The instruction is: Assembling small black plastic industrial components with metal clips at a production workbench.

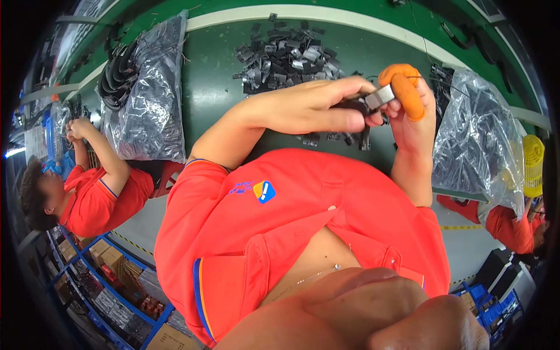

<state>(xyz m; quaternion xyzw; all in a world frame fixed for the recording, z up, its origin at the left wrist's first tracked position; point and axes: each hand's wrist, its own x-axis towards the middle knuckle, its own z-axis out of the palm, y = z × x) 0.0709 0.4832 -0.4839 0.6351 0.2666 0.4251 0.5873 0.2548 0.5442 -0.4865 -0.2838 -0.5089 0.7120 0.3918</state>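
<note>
Over the near part of the green table, my two hands meet on a small part with a silver metal face (380,97) and a black body (353,106). My left hand (303,108) closes on the black side, its thumb lying along the part. Orange finger covers (408,96) sit on fingers of my right hand (415,131), which pinches the silver side. A thin black cord runs off to the right near that hand. Beyond and below my hands lies a loose pile of small black and silver pieces (286,58); my left forearm hides some of it.
Clear plastic bags lie on the table at left (149,99) and right (475,137), the left one beside black curved cables (116,79). A yellow basket (532,163) stands far right. A co-worker (96,192) works at left; another person (507,224) is at right.
</note>
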